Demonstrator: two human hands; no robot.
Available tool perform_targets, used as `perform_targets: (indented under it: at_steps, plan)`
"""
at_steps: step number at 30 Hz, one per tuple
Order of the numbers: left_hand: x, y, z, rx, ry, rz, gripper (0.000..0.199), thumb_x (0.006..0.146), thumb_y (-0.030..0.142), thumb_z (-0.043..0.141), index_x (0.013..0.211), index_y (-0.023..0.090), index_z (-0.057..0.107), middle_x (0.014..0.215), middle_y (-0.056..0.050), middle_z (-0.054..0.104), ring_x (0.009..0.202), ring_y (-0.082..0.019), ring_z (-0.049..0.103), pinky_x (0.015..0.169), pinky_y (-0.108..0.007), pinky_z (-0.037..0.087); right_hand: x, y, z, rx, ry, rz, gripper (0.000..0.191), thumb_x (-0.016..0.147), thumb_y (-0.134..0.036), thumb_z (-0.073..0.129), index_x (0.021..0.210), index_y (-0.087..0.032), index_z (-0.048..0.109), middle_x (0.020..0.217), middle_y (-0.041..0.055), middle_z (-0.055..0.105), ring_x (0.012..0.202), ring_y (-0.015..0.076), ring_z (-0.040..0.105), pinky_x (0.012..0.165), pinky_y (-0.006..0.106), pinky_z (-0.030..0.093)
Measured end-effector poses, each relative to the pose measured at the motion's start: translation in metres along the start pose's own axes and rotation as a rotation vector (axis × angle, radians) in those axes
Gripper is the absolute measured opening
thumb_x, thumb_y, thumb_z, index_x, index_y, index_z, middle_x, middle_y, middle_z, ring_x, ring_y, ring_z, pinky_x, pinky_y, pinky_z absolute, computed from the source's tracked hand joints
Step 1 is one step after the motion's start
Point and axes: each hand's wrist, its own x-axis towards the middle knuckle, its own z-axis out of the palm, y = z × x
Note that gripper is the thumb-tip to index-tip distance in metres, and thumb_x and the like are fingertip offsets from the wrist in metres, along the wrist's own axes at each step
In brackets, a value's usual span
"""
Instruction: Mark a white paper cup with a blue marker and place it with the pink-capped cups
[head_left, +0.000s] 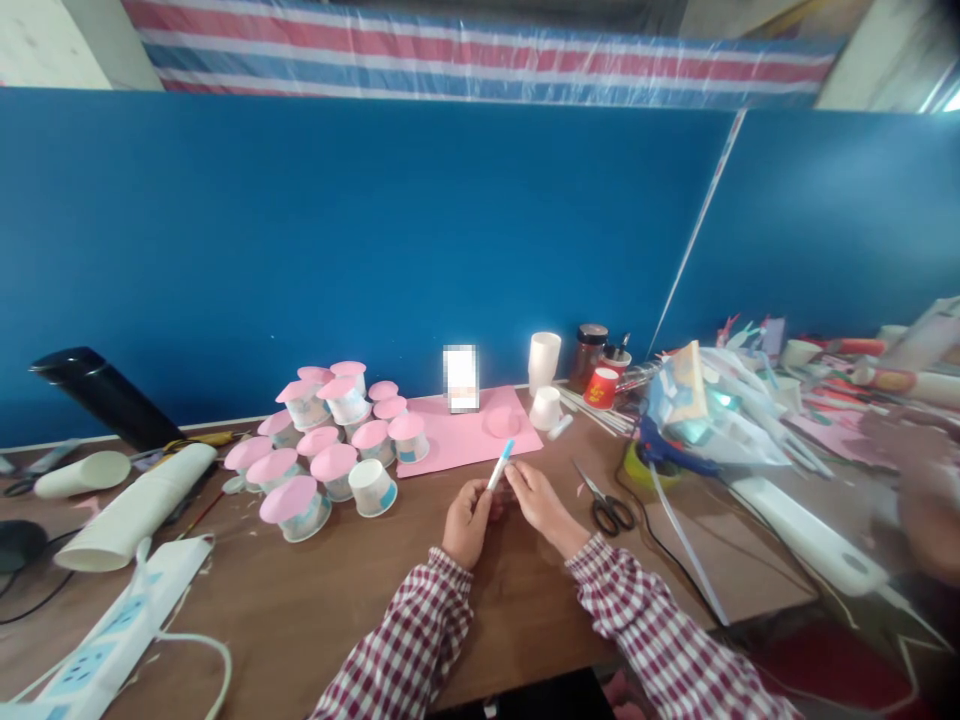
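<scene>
My left hand point(469, 522) is closed around the lower end of a slim white stick with a blue end point(500, 467), which looks pen-like and points up and away from me. Against its right side, my right hand point(541, 500) has thumb and fingers pinched together. Just beyond lies a pink sheet point(450, 440) with a round pink disc point(502, 422) on it. On the left stand several paper cups topped with pink discs point(334, 462). One upturned white paper cup point(372, 488) has no disc on top.
Scissors point(604, 500) lie right of my hands, near yellow tape point(651, 468). White cups point(544, 362) and a red cup point(601, 388) stand behind. A power strip point(112, 630) lies left front. At the far right, another person's blurred hand point(926, 480) shows beside clutter. A blue partition point(375, 230) rises behind.
</scene>
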Motion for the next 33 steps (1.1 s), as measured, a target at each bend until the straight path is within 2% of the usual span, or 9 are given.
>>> perform_targets:
  at_steps: [4, 8, 13, 18, 22, 25, 27, 30, 33]
  plan:
    - [0.000, -0.001, 0.000, -0.042, 0.056, -0.060, 0.034, 0.078, 0.044, 0.054, 0.095, 0.014, 0.050, 0.077, -0.004, 0.062, 0.068, -0.015, 0.064, 0.067, -0.031, 0.053, 0.024, 0.018, -0.037, -0.247, 0.028, 0.039, 0.025, 0.089, -0.027, 0.039, 0.098, -0.016, 0.060, 0.099, 0.0108, 0.063, 0.093, 0.0217, 0.056, 0.085, 0.033, 0.039]
    - [-0.001, 0.000, 0.000, 0.015, 0.036, -0.059, 0.033, 0.079, 0.044, 0.052, 0.094, 0.015, 0.049, 0.077, -0.004, 0.063, 0.066, -0.014, 0.063, 0.063, -0.027, 0.052, 0.049, 0.040, -0.069, -0.441, 0.077, 0.109, 0.022, 0.086, -0.017, 0.041, 0.097, -0.013, 0.060, 0.113, 0.0168, 0.054, 0.110, 0.0271, 0.046, 0.092, 0.037, 0.031]
    - [-0.001, 0.002, 0.000, 0.030, 0.034, -0.066, 0.032, 0.080, 0.044, 0.051, 0.094, 0.015, 0.048, 0.078, -0.004, 0.062, 0.067, -0.014, 0.064, 0.064, -0.027, 0.052, 0.059, 0.059, -0.073, -0.505, 0.060, 0.139, 0.017, 0.084, -0.019, 0.047, 0.094, -0.015, 0.060, 0.119, 0.0131, 0.050, 0.112, 0.0247, 0.044, 0.093, 0.033, 0.031]
    - [-0.002, 0.005, 0.001, -0.008, 0.029, -0.065, 0.031, 0.078, 0.041, 0.054, 0.092, 0.016, 0.044, 0.079, -0.005, 0.062, 0.069, -0.014, 0.064, 0.064, -0.028, 0.052, 0.057, 0.066, -0.074, -0.416, 0.126, 0.210, 0.012, 0.075, -0.018, 0.059, 0.086, -0.015, 0.060, 0.112, 0.0116, 0.050, 0.098, 0.0229, 0.051, 0.087, 0.032, 0.034]
    - [-0.002, 0.006, 0.000, -0.055, 0.079, -0.039, 0.026, 0.078, 0.036, 0.054, 0.091, 0.018, 0.040, 0.073, 0.002, 0.057, 0.062, -0.010, 0.060, 0.063, -0.028, 0.053, 0.056, 0.062, -0.082, -0.237, 0.258, 0.279, 0.027, 0.073, -0.010, 0.053, 0.099, -0.013, 0.056, 0.112, 0.0145, 0.050, 0.101, 0.0244, 0.050, 0.087, 0.035, 0.035]
    - [0.002, 0.006, 0.000, -0.041, 0.143, -0.022, 0.024, 0.074, 0.034, 0.058, 0.087, 0.018, 0.044, 0.060, 0.008, 0.045, 0.048, -0.006, 0.050, 0.054, -0.025, 0.053, 0.048, 0.048, -0.073, -0.019, 0.308, 0.305, 0.038, 0.073, -0.016, 0.052, 0.110, -0.013, 0.050, 0.107, 0.0134, 0.054, 0.099, 0.0248, 0.051, 0.083, 0.036, 0.039]
    - [0.006, 0.007, 0.003, -0.008, 0.115, -0.037, 0.025, 0.073, 0.037, 0.059, 0.084, 0.016, 0.050, 0.056, 0.008, 0.043, 0.042, -0.005, 0.045, 0.046, -0.022, 0.050, 0.040, 0.035, -0.056, 0.172, 0.256, 0.299, 0.037, 0.073, -0.022, 0.053, 0.109, -0.014, 0.052, 0.094, 0.0094, 0.059, 0.086, 0.0223, 0.056, 0.075, 0.035, 0.043]
    - [0.015, 0.010, 0.008, 0.009, 0.098, -0.071, 0.033, 0.072, 0.043, 0.060, 0.083, 0.013, 0.059, 0.057, 0.004, 0.050, 0.041, -0.006, 0.046, 0.040, -0.019, 0.045, 0.030, 0.013, -0.019, 0.461, 0.153, 0.264, 0.033, 0.072, -0.031, 0.053, 0.102, -0.017, 0.053, 0.085, 0.0049, 0.062, 0.075, 0.0173, 0.060, 0.068, 0.031, 0.048]
    - [0.027, 0.011, 0.009, 0.011, 0.154, -0.047, 0.043, 0.069, 0.043, 0.065, 0.100, 0.014, 0.060, 0.075, -0.002, 0.061, 0.055, -0.010, 0.055, 0.044, -0.020, 0.048, 0.030, -0.004, 0.012, 0.664, 0.109, 0.256, 0.032, 0.073, -0.036, 0.053, 0.099, -0.018, 0.050, 0.080, 0.0041, 0.063, 0.072, 0.0161, 0.061, 0.066, 0.030, 0.049]
